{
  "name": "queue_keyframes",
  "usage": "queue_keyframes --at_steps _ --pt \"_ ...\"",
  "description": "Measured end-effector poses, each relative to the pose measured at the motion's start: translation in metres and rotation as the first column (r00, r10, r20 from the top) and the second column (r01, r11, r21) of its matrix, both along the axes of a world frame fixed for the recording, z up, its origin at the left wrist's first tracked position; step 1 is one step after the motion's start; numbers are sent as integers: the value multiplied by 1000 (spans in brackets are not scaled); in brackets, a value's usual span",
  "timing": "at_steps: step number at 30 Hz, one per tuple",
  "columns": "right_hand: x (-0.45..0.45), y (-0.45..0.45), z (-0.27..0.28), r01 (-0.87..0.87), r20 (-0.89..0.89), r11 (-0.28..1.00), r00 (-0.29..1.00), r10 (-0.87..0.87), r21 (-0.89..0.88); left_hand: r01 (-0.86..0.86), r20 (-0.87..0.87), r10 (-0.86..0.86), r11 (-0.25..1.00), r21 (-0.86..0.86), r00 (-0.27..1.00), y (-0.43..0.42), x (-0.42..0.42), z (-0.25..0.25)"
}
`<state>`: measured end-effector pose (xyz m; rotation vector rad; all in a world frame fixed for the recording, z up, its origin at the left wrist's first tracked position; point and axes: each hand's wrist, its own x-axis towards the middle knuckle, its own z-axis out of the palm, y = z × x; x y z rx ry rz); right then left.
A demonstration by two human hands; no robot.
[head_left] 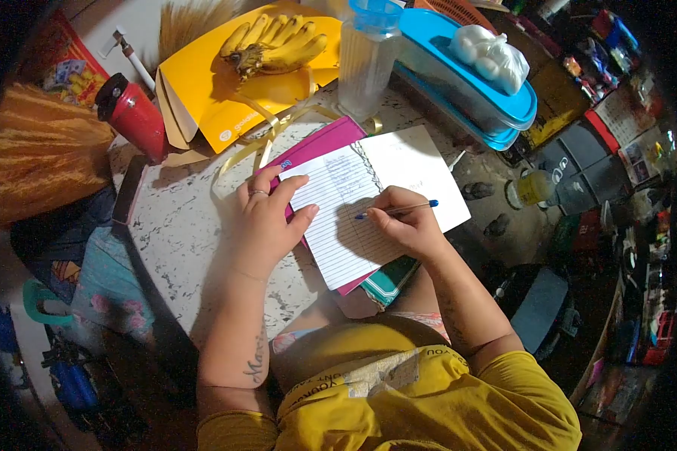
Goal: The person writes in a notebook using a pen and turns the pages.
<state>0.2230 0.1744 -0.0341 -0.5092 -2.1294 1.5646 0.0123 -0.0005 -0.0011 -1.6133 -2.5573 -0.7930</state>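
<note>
An open notebook (327, 244) with lined pages lies tilted at the table's near edge, handwriting on the upper part of its left page. Its right-hand page is mostly blank, with a little writing. My right hand (408, 219) is closed around a blue-capped pen (421, 205), its tip over the lined page. My left hand (273, 218) rests at the page's left edge, fingers spread, a ring on one finger. Under the notebook are a magenta folder (327, 137) and a green book (390, 283).
Bananas (297, 51) lie on a yellow box (195, 83) at the back. Nearby stand a red tumbler (139, 120), a clear pitcher (362, 71) and a blue-lidded container (436, 49) bearing a white bag (493, 60). A gold ribbon (259, 143) trails over the marbled table (173, 233).
</note>
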Motion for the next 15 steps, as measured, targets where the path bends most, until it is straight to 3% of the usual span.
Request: queue_keyframes --at_steps 6,9,15 --pt "1 -1 7 -37 47 999 998 36 35 -12 12 12 1000 -10 1000 0 1 3" --pt "1 -1 7 -60 10 996 998 61 -65 -15 31 16 1000 -7 999 0 3 5" --pt "0 -2 -1 30 22 998 999 -31 51 -13 37 13 1000 -11 999 0 1 3"
